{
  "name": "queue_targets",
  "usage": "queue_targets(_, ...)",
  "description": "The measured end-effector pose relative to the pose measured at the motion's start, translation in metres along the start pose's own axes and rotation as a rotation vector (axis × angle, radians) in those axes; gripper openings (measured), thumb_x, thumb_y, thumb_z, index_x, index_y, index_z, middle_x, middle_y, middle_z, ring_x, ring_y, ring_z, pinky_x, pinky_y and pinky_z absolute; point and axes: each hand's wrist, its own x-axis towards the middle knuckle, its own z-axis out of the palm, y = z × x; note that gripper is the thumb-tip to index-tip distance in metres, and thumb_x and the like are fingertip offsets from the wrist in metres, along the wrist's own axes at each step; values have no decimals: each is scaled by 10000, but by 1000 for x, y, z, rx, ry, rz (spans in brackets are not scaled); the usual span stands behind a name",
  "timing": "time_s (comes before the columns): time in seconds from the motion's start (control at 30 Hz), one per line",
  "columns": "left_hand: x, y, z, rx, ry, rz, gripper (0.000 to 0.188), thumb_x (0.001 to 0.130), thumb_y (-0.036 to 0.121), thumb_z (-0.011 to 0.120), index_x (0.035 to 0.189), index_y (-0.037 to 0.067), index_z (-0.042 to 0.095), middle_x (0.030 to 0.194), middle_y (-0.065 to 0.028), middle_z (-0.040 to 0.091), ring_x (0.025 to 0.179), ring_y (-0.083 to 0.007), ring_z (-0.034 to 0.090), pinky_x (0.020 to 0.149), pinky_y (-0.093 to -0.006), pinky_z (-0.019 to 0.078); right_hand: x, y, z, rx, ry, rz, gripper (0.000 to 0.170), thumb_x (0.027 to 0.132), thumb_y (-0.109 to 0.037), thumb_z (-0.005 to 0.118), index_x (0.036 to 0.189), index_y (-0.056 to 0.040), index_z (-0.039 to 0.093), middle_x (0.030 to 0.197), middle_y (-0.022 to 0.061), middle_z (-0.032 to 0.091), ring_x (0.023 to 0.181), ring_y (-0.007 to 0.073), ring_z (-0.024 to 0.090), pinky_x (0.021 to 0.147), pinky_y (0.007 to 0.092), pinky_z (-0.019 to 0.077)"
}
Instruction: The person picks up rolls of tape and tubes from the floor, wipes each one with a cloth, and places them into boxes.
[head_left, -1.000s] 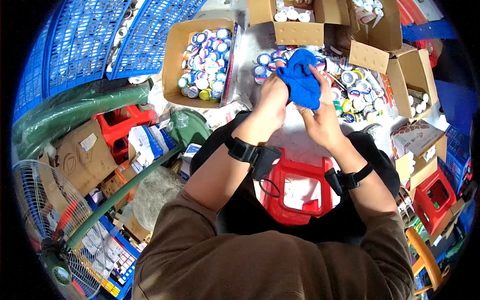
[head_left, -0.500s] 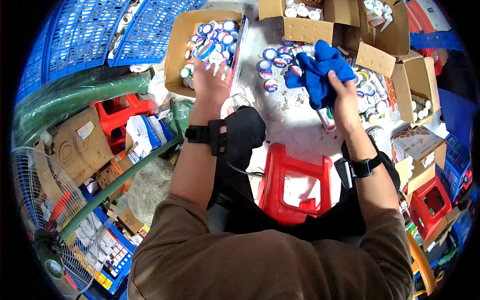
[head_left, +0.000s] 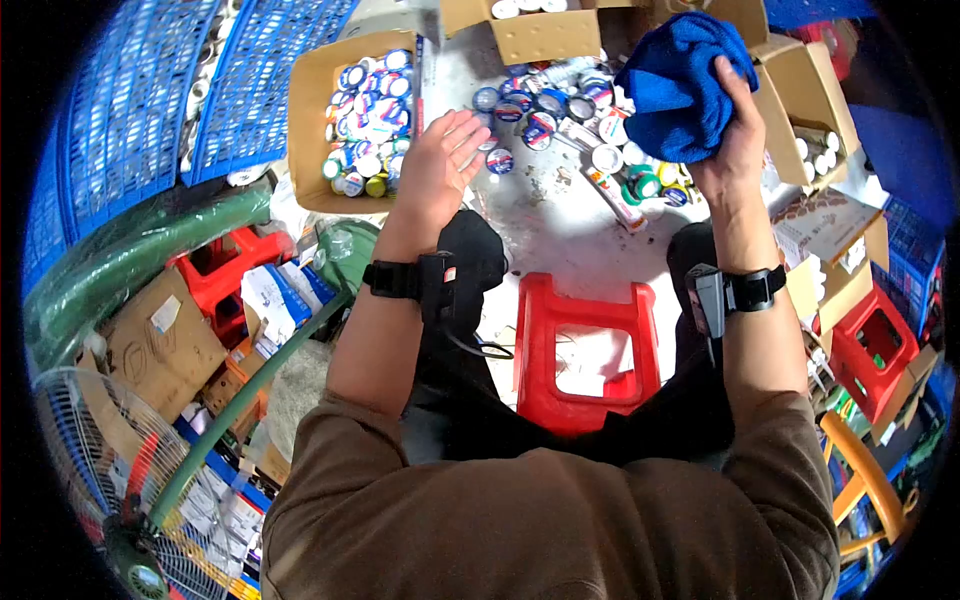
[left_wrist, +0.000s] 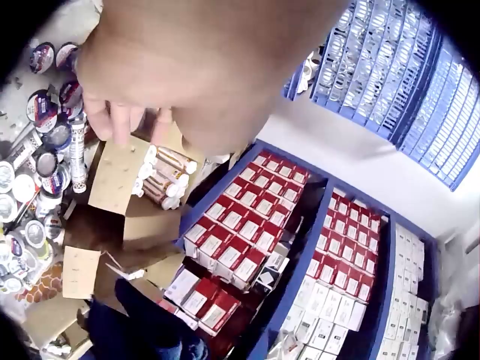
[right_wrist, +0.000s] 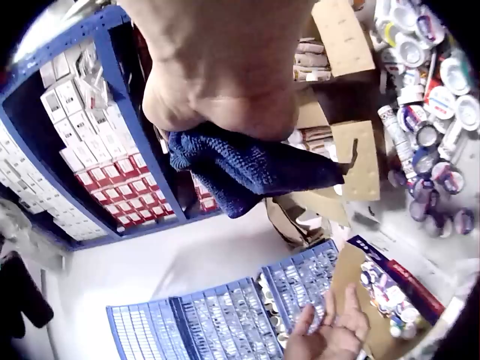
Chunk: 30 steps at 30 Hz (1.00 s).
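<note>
My right hand (head_left: 735, 155) grips a bunched blue cloth (head_left: 680, 95), raised at the right over the pile of containers. In the right wrist view the cloth (right_wrist: 251, 165) hangs below the hand (right_wrist: 225, 82). My left hand (head_left: 438, 170) holds nothing; its fingers are extended, palm turned inward, beside a cardboard box (head_left: 310, 80) full of round blue-and-white containers. Several similar containers (head_left: 500, 160) lie loose on the pale surface between the hands, along with tubes such as a white-and-red one (head_left: 615, 200). The cloth covers part of this pile in the head view.
Open cardboard boxes (head_left: 545, 35) of white-capped tubes stand at the back and right. Blue crates (head_left: 270, 70) lean at the far left. A red stool (head_left: 535, 340) is between the knees. A fan (head_left: 100, 470) stands at left. Shelves (left_wrist: 322, 187) hold red-and-white cartons.
Both hands were at the cloth; the left hand left it, reached over the box of containers with spread fingers, then drew back slightly rightward. The right hand carried the cloth to the right.
</note>
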Motion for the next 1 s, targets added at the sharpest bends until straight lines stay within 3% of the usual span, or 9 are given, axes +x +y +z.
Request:
queue_targets(0.33,24,-85,68,498,-149,-56,316,960,258,577,1220,77,573,1257,-56,599,1104,-181,606,872,-324,444,-8,-59,-47,165,167,5,493,970,-405,486,1301,-44,542,1198,117,656,1052,279,644,959,416,501)
queue_targets(0.43,50,-134,79,677,-42,-116,326,920,274,630,1164,58,619,1178,-67,640,1049,-181,632,833,-329,463,-17,-70,-41,-31,142,-196,448,951,-274,512,1351,-72,489,1320,96,573,1186,234,565,1020,386,441)
queue_targets(0.53,108,-203,87,1313,-126,326,373,818,262,727,1075,-1,666,1040,-189,693,984,-308,665,835,-367,505,-19,-77,-55,23,95,-165,487,847,-48,548,1327,-101,490,1245,86,579,1076,202,585,942,320,470)
queue_targets(0.57,107,-212,104,1455,-127,306,392,812,259,729,1086,-10,653,1100,-236,666,1041,-363,639,894,-403,495,-22,-84,-55,41,91,-142,548,809,53,522,1332,-96,451,1270,101,541,1075,202,567,935,302,476)
queue_targets(0.73,188,-298,122,1708,-248,534,336,844,143,527,1145,15,602,1174,-221,619,1105,-396,592,913,-494,489,-28,-105,-60,-315,262,-232,498,811,45,527,1302,-10,466,1135,67,597,981,162,584,847,274,487)
queue_targets(0.8,214,-321,111,1641,-336,631,350,863,81,446,1177,19,587,1239,-204,597,1156,-387,571,950,-496,475,-18,-88,-73,-137,155,-311,485,775,-27,664,1232,24,512,1016,89,668,912,155,645,819,277,523)
queue_targets(0.83,155,-277,163,1722,-177,320,345,880,94,453,1192,20,579,1275,-191,583,1186,-378,557,970,-488,465,-18,-90,-75,-129,132,-275,531,732,32,667,1235,31,496,995,81,662,889,134,637,791,257,521)
queue_targets(0.9,153,-288,164,1728,-49,372,325,893,113,461,1179,23,587,1265,-191,589,1181,-378,561,970,-485,464,-20,-90,-76,-220,120,-358,448,755,-16,668,1186,28,555,992,76,667,864,127,639,774,276,522)
queue_targets(1.0,133,-275,174,1789,-27,430,256,887,137,539,1095,0,601,1126,-211,619,1078,-385,598,915,-480,483,-30,-103,-79,-294,144,-142,401,768,-54,645,1159,18,593,998,119,689,890,175,665,800,298,519)
